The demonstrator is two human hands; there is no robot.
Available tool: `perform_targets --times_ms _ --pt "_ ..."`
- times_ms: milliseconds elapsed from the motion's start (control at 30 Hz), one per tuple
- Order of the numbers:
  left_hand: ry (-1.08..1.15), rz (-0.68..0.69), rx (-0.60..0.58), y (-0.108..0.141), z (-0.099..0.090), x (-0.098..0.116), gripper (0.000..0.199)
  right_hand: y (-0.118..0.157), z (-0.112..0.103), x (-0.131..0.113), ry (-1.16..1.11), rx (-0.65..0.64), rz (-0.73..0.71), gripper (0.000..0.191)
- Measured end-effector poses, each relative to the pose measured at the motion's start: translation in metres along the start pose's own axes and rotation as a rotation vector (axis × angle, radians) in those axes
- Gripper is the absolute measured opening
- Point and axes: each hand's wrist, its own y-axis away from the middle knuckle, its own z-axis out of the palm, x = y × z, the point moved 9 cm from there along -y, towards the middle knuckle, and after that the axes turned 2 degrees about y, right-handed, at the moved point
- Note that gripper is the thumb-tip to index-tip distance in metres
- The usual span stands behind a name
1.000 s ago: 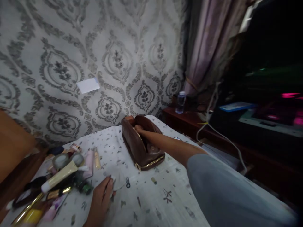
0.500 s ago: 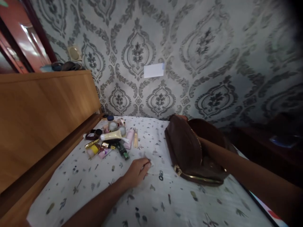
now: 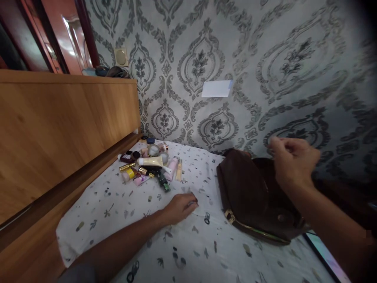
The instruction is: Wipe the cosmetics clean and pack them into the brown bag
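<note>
My left hand rests on the white patterned cloth with its fingers curled. A small pale bit shows at its fingertips, too little to name. My right hand is raised above the mouth of a dark brown bag, its fingers closed together; what they hold, if anything, is hidden. The bag lies unzipped, with a gold zipper along its lower edge. Left of it, in a loose pile, are a cream tube, a pink tube, a dark green bottle and a gold lipstick.
A wooden panel borders the cloth on the left. Behind stands a wall with damask wallpaper and a white paper stuck on it. A lit screen lies at the lower right beside the bag.
My right hand has come up out of the bag and now hovers above it. The left hand stays on the cloth. The view has shifted, so the scene appears farther right.
</note>
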Motion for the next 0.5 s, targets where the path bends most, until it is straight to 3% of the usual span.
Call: perform_targets --times_ms 33,133,233,300,400,500 --pt "0.001 -0.007 0.001 0.0 0.0 -0.002 0.019 0.008 -0.004 -0.016 -0.007 0.032 0.008 0.031" --pt "0.009 -0.045 0.024 0.0 -0.001 -0.007 0.018 0.053 0.015 -0.077 -0.22 -0.076 -0.084 0.036" --pt "-0.025 -0.084 0.145 -0.001 -0.017 -0.01 0.019 0.117 0.068 -0.105 -0.394 -0.344 -0.029 0.041" --pt "-0.076 -0.107 0.254 -0.003 -0.037 -0.01 0.022 0.159 0.1 -0.094 -0.465 -0.436 0.15 0.046" --pt "-0.192 -0.169 0.376 -0.008 -0.075 -0.01 0.034 0.212 0.132 -0.06 -0.502 -0.475 0.48 0.052" --pt "-0.385 -0.271 0.444 -0.017 -0.121 -0.012 0.049 0.24 0.146 -0.054 -0.477 -0.594 0.504 0.05"
